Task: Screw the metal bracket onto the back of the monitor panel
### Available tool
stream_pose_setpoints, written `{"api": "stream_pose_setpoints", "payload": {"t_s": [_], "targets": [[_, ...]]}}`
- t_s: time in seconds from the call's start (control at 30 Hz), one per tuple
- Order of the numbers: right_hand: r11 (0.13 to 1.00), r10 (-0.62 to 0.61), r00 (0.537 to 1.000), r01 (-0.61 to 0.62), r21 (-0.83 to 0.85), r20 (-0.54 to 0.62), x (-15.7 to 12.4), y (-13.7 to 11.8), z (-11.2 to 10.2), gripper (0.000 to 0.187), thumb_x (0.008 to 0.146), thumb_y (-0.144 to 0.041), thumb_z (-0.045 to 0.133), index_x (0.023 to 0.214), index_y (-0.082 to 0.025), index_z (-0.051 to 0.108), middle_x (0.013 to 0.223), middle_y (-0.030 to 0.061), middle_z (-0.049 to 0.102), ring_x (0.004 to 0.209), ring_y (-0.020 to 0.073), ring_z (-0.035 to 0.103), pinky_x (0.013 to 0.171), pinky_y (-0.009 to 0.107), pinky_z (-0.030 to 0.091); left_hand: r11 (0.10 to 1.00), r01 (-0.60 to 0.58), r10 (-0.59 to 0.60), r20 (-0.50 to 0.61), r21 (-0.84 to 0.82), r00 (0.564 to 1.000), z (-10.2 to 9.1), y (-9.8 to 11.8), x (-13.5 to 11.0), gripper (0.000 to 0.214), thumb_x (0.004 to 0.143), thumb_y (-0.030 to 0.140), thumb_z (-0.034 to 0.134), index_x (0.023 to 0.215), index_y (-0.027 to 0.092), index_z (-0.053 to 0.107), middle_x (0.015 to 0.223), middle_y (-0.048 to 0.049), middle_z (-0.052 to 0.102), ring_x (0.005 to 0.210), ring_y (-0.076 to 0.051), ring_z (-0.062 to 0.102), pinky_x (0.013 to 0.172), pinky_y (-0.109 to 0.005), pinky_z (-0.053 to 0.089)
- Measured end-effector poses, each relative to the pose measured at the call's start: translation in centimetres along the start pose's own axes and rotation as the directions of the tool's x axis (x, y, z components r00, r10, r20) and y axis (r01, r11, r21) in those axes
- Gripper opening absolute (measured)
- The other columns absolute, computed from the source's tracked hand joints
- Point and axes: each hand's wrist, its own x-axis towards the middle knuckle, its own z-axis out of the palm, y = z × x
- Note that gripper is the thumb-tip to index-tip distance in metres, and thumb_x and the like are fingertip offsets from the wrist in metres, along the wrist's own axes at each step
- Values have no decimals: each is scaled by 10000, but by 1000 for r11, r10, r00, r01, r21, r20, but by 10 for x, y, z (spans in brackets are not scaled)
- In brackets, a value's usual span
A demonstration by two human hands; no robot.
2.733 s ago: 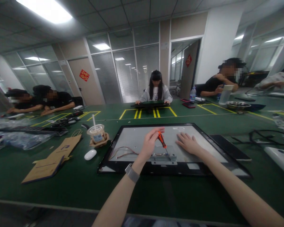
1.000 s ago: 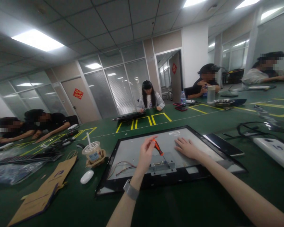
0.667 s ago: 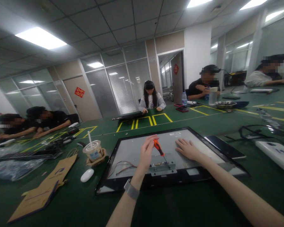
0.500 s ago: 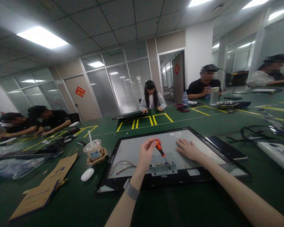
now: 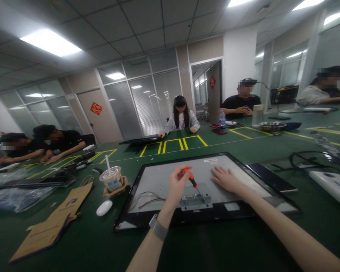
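Under bright ceiling lights (image 5: 51, 42), on a yellow-taped green desk (image 5: 102, 241), left fingers (image 5: 180, 171) grip a screwdriver (image 5: 192, 179), right fingers (image 5: 218, 173) spread wide on a panel (image 5: 155, 177).

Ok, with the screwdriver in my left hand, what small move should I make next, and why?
Probably ease the orange-and-black screwdriver more upright. In your left hand it looks slanted, pointing down at the metal bracket, while your right hand lies flat on the display panel. Whether its tip is seated is too small to tell.
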Motion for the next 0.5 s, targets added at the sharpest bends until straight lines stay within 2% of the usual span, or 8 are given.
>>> {"api": "stream_pose_setpoints", "payload": {"t_s": [0.1, 0.2, 0.27, 0.4, 0.5], "targets": [[1000, 1, 1000, -1, 5, -2, 0, 0, 0, 612, 908, -503, 237, 1416, -197, 391, 1510, 153, 312, 1377, 343, 262, 1060, 604, 208, 999, -42, 42, -20, 12, 999, -2, 1, 2, 230, 796, 345, 638, 911, 168, 731, 876, -67, 667, 812, -174, 619, 788, -290, 478], [1000, 8, 1000, -8, 8, 5, 1, 1, 1, 610, 909, -510, 242, 1419, -207, 387, 1512, 145, 312, 1379, 341, 259, 1067, 595, 203, 997, -30, 35, 59, -72, 998, -6, 0, 4, 272, 828, 361, 595, 961, 159, 721, 988, -100, 684, 950, -210, 622, 873, -324, 462], [1000, 4, 1000, -4, -1, -2, 1, 1, 1, 611, 909, -506, 242, 1421, -205, 385, 1512, 147, 312, 1376, 341, 263, 1065, 596, 204, 997, -1, 9, 97, -82, 995, -7, -2, 5, 282, 814, 354, 617, 991, 154, 706, 937, -97, 694, 894, -206, 636, 846, -335, 475], [1000, -5, 1000, 5, -13, -6, 2, 2, 3, 620, 909, -496, 235, 1419, -178, 385, 1508, 161, 313, 1371, 351, 269, 1053, 601, 224, 997, -42, 44, -29, 70, 999, -3, 1, 2, 227, 773, 336, 663, 913, 167, 722, 843, -54, 650, 743, -156, 603, 734, -278, 481], [1000, -9, 1000, 9, 0, -6, 2, 2, 2, 616, 910, -503, 227, 1417, -192, 386, 1510, 156, 311, 1373, 347, 268, 1048, 607, 226, 986, -121, 128, -58, 118, 990, 0, 5, 0, 226, 823, 345, 597, 908, 185, 732, 961, -75, 644, 896, -189, 606, 832, -298, 465]]}}
